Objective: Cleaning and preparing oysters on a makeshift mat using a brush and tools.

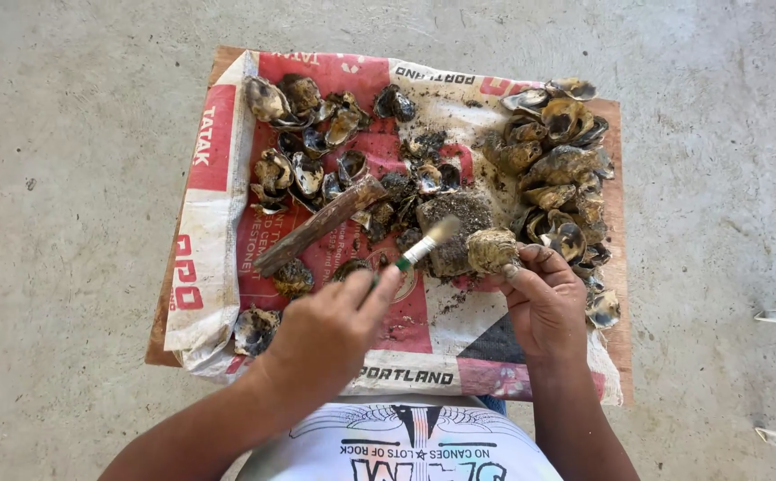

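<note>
While the left hand (330,331) is gripping a green-banded tool (416,250), the right hand (541,301) is pinching a muddy oyster (492,249) – tool tip sitting just beside it. Opened shells (312,147) are lying beyond the left hand, unopened heap (559,160) beyond the right – all on a printed sack (214,214).

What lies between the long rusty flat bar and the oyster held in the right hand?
In the head view, a grey stone block lies between the bar and the oyster, with the brush tip over it.
</note>
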